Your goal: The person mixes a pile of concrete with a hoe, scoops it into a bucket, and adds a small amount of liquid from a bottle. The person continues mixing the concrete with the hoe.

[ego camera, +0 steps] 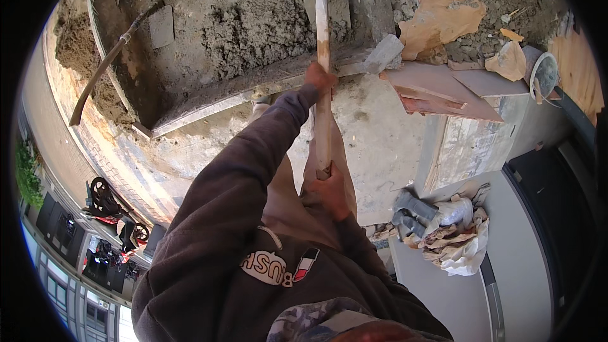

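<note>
My left hand (320,78) grips the middle of a long wooden handle (323,123), and my right hand (332,192) is closed round its lower end, close to my thighs. The handle's far end lies over a flat metal blade (339,12), apparently a hoe's, at the edge of wet, lumpy mortar or concrete (256,33). This mix lies in a shallow trough with board sides (204,114). At the trough's left, a second hoe has its blade (162,27) inside and its curved wooden handle (102,66) across the side board.
A grey block (384,53) rests at the trough's near edge. Right of it are torn brown paper (441,16), reddish-brown boards (432,88) and a bucket (544,73). Rubber boots (413,209) and crumpled sacks (458,242) lie lower right. Sand (80,47) is piled outside the trough; motorcycles (109,204) stand farther left.
</note>
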`<state>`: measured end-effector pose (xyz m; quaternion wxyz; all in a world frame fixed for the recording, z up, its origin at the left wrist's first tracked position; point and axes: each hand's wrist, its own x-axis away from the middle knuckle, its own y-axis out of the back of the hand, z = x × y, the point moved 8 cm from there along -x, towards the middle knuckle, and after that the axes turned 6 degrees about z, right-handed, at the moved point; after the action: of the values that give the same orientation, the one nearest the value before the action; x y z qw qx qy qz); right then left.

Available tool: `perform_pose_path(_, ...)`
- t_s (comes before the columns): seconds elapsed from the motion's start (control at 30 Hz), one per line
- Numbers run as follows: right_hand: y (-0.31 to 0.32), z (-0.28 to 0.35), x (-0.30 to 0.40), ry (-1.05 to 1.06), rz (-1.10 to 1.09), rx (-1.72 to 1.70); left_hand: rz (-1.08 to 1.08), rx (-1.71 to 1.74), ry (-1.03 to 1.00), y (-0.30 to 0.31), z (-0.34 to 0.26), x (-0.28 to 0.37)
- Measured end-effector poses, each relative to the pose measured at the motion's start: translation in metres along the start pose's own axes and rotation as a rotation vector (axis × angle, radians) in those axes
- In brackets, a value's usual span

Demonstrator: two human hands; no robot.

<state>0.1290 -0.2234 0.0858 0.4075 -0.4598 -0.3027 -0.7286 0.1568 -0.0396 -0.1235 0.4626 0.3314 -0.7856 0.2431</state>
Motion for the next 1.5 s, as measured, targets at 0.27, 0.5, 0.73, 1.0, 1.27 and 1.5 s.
perform_pose_path(0.27,-0.013,0.037,0.064,0.210,0.023,0.360,0.018,0.443,0.077,0.045,-0.003,0.100)
perform_pose_path(0.5,0.078,0.015,0.076,0.141,0.184,0.391,0.147,0.689,0.021,0.017,-0.026,0.159)
perform_pose_path(0.73,0.160,-0.148,0.015,0.073,0.026,0.888,-0.047,0.840,0.120,0.021,0.064,0.111)
perform_pose_path(1.0,0.063,-0.031,-0.083,0.348,0.023,0.895,-0.148,0.918,-0.135,0.177,-0.010,0.059)
perform_pose_path(1.27,-0.161,0.081,-0.171,0.390,0.408,0.494,-0.341,0.600,-0.249,0.361,-0.054,-0.031)
perform_pose_path(1.5,-0.221,0.066,-0.124,0.118,0.469,0.377,-0.402,0.477,0.134,0.390,0.031,-0.041)
